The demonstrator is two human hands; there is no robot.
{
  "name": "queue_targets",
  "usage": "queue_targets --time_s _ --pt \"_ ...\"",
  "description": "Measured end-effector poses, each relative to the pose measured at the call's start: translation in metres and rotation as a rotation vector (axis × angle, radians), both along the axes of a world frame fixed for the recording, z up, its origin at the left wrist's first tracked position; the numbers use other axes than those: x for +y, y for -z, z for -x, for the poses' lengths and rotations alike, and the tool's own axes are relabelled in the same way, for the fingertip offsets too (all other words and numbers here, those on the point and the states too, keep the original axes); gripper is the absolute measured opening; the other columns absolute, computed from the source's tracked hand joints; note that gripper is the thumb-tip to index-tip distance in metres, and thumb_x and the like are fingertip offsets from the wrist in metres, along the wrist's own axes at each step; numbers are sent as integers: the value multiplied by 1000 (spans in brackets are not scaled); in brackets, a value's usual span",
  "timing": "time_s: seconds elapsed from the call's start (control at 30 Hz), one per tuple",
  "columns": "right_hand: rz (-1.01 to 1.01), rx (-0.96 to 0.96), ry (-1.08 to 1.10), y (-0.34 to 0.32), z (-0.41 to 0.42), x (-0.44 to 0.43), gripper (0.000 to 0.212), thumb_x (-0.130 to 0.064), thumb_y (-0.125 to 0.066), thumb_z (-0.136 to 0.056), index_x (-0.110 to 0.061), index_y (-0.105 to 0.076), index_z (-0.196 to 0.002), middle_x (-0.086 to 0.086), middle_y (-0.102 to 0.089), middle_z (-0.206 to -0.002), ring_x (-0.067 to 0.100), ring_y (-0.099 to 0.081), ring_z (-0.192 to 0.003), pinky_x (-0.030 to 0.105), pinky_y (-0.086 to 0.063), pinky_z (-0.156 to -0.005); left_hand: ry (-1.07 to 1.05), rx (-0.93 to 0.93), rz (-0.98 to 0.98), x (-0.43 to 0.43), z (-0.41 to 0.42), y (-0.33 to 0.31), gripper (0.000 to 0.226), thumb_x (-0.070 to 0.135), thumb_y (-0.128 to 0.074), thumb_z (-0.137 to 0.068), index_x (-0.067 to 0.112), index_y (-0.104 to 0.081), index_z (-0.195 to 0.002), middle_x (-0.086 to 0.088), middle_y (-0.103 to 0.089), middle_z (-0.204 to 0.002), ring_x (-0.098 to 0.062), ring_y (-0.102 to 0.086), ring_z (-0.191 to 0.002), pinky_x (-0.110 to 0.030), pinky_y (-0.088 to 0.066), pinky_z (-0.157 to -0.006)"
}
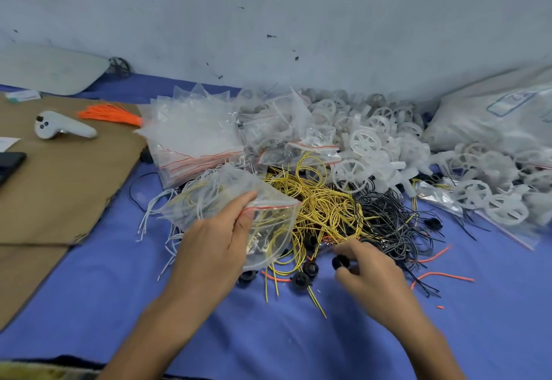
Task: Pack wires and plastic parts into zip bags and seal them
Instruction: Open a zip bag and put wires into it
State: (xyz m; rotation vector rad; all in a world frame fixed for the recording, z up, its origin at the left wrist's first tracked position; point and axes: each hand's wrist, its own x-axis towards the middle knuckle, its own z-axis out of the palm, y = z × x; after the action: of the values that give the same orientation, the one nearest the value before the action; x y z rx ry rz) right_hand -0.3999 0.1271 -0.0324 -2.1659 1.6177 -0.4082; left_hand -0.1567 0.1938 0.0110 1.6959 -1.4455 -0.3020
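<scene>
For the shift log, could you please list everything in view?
zip bag: one, clear, held, wires inside
yellow wires: many, yellow, centre pile
black wires: many, black, right of yellow
white wires: several, white, centre left
black plastic parts: several, black, front centre
white wheels: many, white, back right
empty bags: stack, clear, back centre
orange wires: bundle, orange, on cardboard
controller: one, white, on cardboard
left hand: grips zip bag
right hand: pinches one of the black plastic parts
</scene>
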Motion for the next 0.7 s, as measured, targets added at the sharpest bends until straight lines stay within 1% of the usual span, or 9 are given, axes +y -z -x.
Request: queue_targets --time_s 0.07,0.17,0.27,0.33,0.43,0.53,0.57,0.63,0.7 --pt "-71 -219 -39 -15 -5 13 27 -17 -62 -82 -41 -63 -96 -14 -65 -99 5 -64 -80 32 -50 -78 4 -17 3 2 1 0 50 53 -32 -95 35 -58 -133 -1 -68 -74 -25 -63 -78 -42 -51 -73" --pt "-291 -624 -147 -34 -31 35 31 -16 -63 -77 -37 -70 -99 -3 -72 -89 16 -69 -71 42 -55 -74 16 -93 -12 5 6 1 50 55 -28 -97 37 -55 -135 -5 -71 -84 -31 -64 -84 -44 -51 -73" --pt "-335 -788 -224 -35 -68 41 33 -10 -60 -79 -27 -72 -106 3 -73 -91 21 -70 -78 50 -57 -83 25 -116 -46 7 9 4 60 64 -17 -90 45 -50 -136 -3 -71 -84 -31 -64 -86 -44 -51 -73" --pt "-301 -820 -261 -34 -94 34 30 -3 -55 -87 -21 -71 -106 6 -73 -95 27 -68 -86 52 -56 -85 19 -157 -71 7 10 6 67 66 -11 -83 48 -46 -138 -1 -73 -89 -31 -64 -89 -43 -51 -74" --pt "-341 -868 -286 -35 -122 24 23 3 -45 -87 -8 -64 -94 28 -66 -93 28 -62 -81 54 -51 -73 16 -207 -64 7 8 8 65 65 -7 -85 52 -40 -139 0 -72 -86 -30 -64 -85 -41 -50 -69" --pt "-389 -848 -319 -36 -133 19 30 10 -37 -82 -5 -62 -87 20 -69 -84 20 -65 -79 46 -54 -65 21 -186 -6 7 3 10 50 58 -15 -98 51 -43 -139 -2 -71 -79 -32 -63 -77 -41 -48 -61" --pt "-356 -802 -347 -37 -132 17 28 9 -37 -82 -5 -62 -84 20 -68 -82 20 -64 -78 49 -54 -66 22 -193 -2 6 2 10 49 57 -17 -98 51 -43 -139 -2 -71 -78 -32 -63 -78 -41 -48 -61" --pt "-255 -644 -423 -43 -123 15 20 2 -42 -79 -5 -60 -80 20 -64 -79 19 -57 -72 55 -51 -68 31 -196 -11 5 -1 12 54 58 -12 -96 51 -41 -140 -1 -73 -85 -31 -64 -83 -41 -48 -64" --pt "-244 -526 -504 -53 -103 11 19 -3 -49 -82 -13 -65 -81 13 -63 -77 14 -52 -70 48 -52 -66 54 -185 -29 6 -4 11 62 61 -13 -86 51 -40 -141 1 -73 -93 -30 -65 -88 -39 -48 -68"
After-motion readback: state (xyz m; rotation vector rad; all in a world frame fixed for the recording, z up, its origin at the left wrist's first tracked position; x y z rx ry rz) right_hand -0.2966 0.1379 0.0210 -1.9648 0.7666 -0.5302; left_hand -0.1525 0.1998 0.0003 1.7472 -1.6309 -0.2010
